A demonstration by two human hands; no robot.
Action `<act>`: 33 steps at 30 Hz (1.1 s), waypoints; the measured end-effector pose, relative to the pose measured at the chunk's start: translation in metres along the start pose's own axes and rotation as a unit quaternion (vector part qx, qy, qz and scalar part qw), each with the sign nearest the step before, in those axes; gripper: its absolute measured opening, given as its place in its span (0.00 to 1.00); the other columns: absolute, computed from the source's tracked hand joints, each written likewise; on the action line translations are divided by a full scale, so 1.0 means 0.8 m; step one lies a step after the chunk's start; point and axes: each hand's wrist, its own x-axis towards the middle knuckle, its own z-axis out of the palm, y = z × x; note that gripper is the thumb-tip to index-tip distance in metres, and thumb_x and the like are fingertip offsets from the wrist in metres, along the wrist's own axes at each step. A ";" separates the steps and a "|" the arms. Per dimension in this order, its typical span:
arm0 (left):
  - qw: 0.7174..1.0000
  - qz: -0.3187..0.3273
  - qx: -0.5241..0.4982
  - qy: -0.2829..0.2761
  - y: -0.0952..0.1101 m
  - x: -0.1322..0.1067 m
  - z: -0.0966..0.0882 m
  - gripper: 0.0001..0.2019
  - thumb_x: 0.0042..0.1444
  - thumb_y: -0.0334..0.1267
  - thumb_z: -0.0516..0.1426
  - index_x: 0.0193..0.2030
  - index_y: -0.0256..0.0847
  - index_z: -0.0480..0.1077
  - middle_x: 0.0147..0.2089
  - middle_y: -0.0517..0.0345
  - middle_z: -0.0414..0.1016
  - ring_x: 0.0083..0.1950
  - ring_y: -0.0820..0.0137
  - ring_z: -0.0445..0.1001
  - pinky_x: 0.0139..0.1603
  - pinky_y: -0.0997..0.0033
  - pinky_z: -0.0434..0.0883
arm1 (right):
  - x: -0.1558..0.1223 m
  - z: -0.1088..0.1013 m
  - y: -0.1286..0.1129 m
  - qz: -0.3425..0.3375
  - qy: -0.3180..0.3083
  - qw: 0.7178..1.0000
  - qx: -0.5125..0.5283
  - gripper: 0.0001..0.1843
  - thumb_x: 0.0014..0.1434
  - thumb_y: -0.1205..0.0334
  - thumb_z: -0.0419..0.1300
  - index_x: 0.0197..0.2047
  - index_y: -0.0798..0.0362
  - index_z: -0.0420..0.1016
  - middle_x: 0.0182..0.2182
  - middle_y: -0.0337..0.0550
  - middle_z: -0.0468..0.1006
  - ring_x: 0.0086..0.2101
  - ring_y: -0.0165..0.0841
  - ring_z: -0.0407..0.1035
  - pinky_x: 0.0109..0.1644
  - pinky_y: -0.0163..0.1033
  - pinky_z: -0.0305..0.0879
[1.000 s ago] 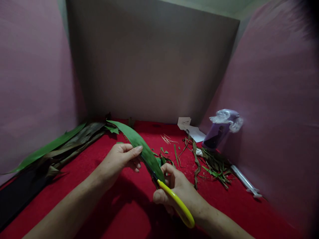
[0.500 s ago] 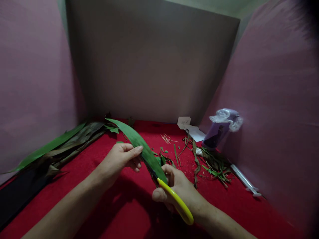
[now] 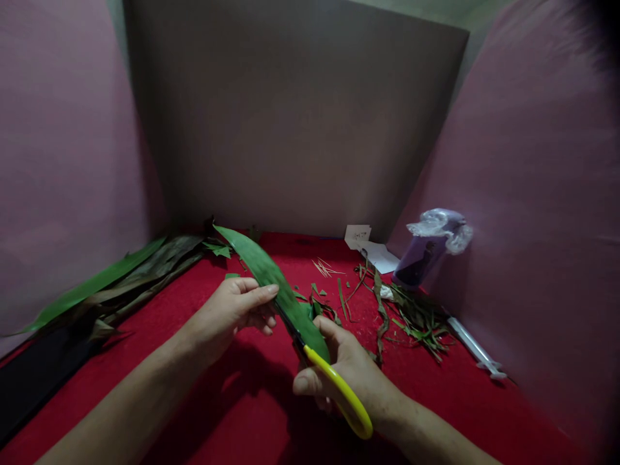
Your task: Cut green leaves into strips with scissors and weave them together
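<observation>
Halfway along the green leaf [image 3: 288, 300], our left hand [image 3: 232, 310] pinches its edge, and by its near end our right hand [image 3: 351, 361] grips the yellow-handled scissors [image 3: 335, 374].

Left hand [image 3: 232, 313] pinching green leaf [image 3: 266, 268]; right hand [image 3: 351, 361] holding yellow-handled scissors [image 3: 339, 382], blades [image 3: 296, 334] along leaf edge, over red surface [image 3: 213, 433].

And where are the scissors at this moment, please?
In the head view, the scissors are in the right hand, low and right of centre; their blades lie along the lower edge of the leaf that the left hand pinches.
</observation>
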 end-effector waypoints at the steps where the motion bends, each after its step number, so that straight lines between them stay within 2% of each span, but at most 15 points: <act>1: 1.000 -0.001 -0.005 0.001 0.000 0.000 -0.001 0.10 0.49 0.40 0.59 0.26 0.33 0.72 0.24 0.53 0.74 0.23 0.72 0.69 0.25 0.72 0.68 | 0.001 0.000 0.001 -0.002 -0.001 1.000 0.006 0.33 0.32 0.56 0.73 0.34 0.50 0.55 0.13 0.24 0.65 0.11 0.20 0.57 0.12 0.24 0.52; 6: 1.000 -0.009 -0.006 0.011 -0.001 0.000 -0.001 0.10 0.49 0.40 0.59 0.25 0.34 0.71 0.23 0.55 0.73 0.23 0.73 0.70 0.25 0.73 0.68 | 0.004 0.000 0.007 -0.014 -0.010 0.999 0.028 0.36 0.31 0.52 0.73 0.34 0.49 0.51 0.14 0.25 0.68 0.10 0.20 0.56 0.12 0.24 0.52; 13: 1.000 -0.005 -0.015 0.013 -0.001 -0.001 0.000 0.10 0.48 0.41 0.60 0.24 0.35 0.70 0.21 0.57 0.72 0.22 0.73 0.69 0.24 0.74 0.67 | 0.004 0.002 0.005 -0.023 0.008 0.999 0.032 0.35 0.31 0.52 0.73 0.33 0.49 0.52 0.14 0.23 0.65 0.11 0.20 0.55 0.13 0.24 0.50; 19: 1.000 0.006 -0.002 0.028 0.000 -0.002 0.001 0.12 0.47 0.44 0.60 0.29 0.35 0.71 0.26 0.54 0.74 0.26 0.72 0.70 0.24 0.75 0.67 | 0.005 0.001 0.009 -0.033 0.010 0.999 0.039 0.34 0.31 0.55 0.74 0.33 0.49 0.52 0.15 0.22 0.62 0.11 0.19 0.54 0.13 0.24 0.49; 26: 0.996 0.039 -0.032 0.069 0.004 0.002 -0.001 0.13 0.48 0.44 0.59 0.33 0.35 0.72 0.31 0.51 0.76 0.31 0.69 0.73 0.25 0.73 0.69 | 0.005 0.002 0.011 -0.032 0.000 0.999 0.041 0.34 0.33 0.54 0.73 0.33 0.48 0.51 0.14 0.23 0.64 0.11 0.19 0.52 0.13 0.25 0.49; 30: 0.992 0.057 -0.031 0.108 0.006 0.003 -0.002 0.10 0.48 0.41 0.60 0.31 0.35 0.71 0.27 0.56 0.75 0.26 0.72 0.71 0.23 0.75 0.70 | 0.003 0.004 0.008 -0.030 -0.005 0.999 0.043 0.34 0.33 0.54 0.72 0.33 0.48 0.51 0.14 0.23 0.63 0.11 0.19 0.52 0.14 0.25 0.48; 33: 0.994 0.049 -0.020 0.093 0.004 0.002 -0.002 0.10 0.49 0.41 0.59 0.29 0.34 0.71 0.26 0.56 0.75 0.27 0.71 0.72 0.24 0.75 0.70 | -0.001 0.004 0.003 -0.026 0.007 1.000 0.015 0.33 0.34 0.53 0.72 0.34 0.49 0.53 0.16 0.23 0.60 0.12 0.18 0.51 0.15 0.26 0.47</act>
